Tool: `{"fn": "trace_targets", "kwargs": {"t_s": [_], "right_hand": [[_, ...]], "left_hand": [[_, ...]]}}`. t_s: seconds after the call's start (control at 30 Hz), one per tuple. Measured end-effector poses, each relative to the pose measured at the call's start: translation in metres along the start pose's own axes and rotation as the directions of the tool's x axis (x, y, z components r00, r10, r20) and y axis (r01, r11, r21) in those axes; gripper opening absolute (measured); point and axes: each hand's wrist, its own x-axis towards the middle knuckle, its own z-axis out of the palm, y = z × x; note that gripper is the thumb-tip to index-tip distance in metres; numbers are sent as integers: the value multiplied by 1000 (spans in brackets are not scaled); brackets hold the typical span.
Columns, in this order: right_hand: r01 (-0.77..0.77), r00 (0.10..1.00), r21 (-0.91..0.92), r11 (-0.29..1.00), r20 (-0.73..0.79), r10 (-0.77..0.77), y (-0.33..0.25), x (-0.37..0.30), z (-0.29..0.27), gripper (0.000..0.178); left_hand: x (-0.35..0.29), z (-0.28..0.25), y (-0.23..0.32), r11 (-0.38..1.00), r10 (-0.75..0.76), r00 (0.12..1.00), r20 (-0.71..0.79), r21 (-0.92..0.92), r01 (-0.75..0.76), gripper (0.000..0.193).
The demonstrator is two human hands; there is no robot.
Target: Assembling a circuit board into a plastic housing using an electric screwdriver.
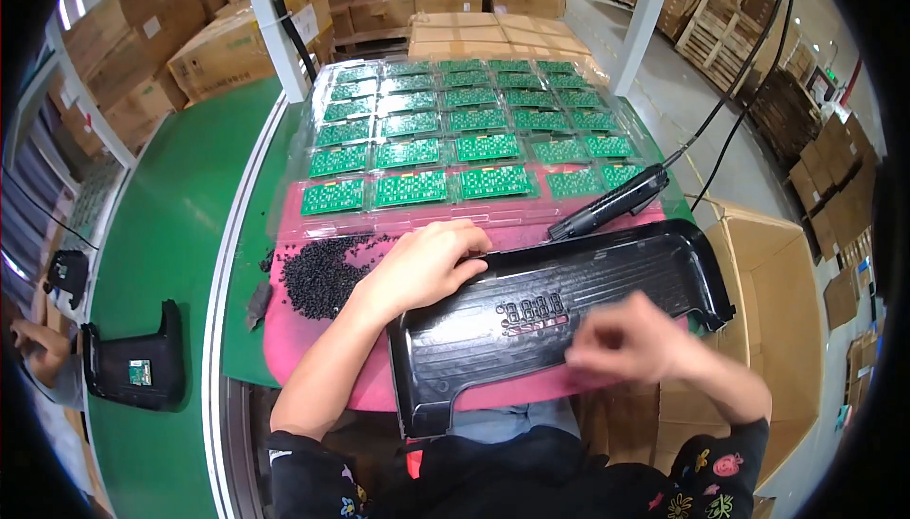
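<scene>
A long black plastic housing (455,339) lies open side up across the pink mat (299,353), close to my body. Digit-shaped cutouts (533,311) sit near its middle. My left hand (427,268) grips the housing's far rim, thumb inside and fingers curled over the edge. Above the housing, just right of the cutouts, my right hand (621,339) is smeared by motion, its fingers seemingly curled. Whether it holds anything is hidden. A black electric screwdriver (611,204) rests beyond the housing, at the right.
Clear trays hold rows of green circuit boards (409,188) at the back. Small black parts, likely screws (327,277), are heaped left of my left hand. An open cardboard box (777,320) stands at the right. Across the green conveyor (161,273), another person's hand (40,344) is beside a similar housing (137,348).
</scene>
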Motion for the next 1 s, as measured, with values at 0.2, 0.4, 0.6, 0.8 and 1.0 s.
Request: {"fn": "trace_targets", "kwargs": {"t_s": [0.2, 0.4, 0.6, 0.8, 1.0], "right_hand": [[88, 864, -623, 777, -340, -371, 14, 139, -43, 43], [56, 981, -672, 738, -99, -165, 55, 200, -54, 67], [76, 911, -613, 787, -278, -305, 43, 190, -51, 81], [418, 804, 228, 879, -544, -241, -1, 134, -38, 74], [539, 772, 469, 699, -608, -187, -11, 89, -10, 77]], "left_hand": [[-3, 4, -6, 988, 81, 997, 1, 131, -81, 22], [-2, 11, 4, 987, 35, 995, -89, 159, -20, 22], [-6, 5, 7, 992, 20, 990, -139, 128, -2, 24], [-8, -21, 23, 987, -138, 907, -399, -136, 91, 50], [-5, -4, 30, 854, -83, 923, -375, -504, -128, 63]]}}
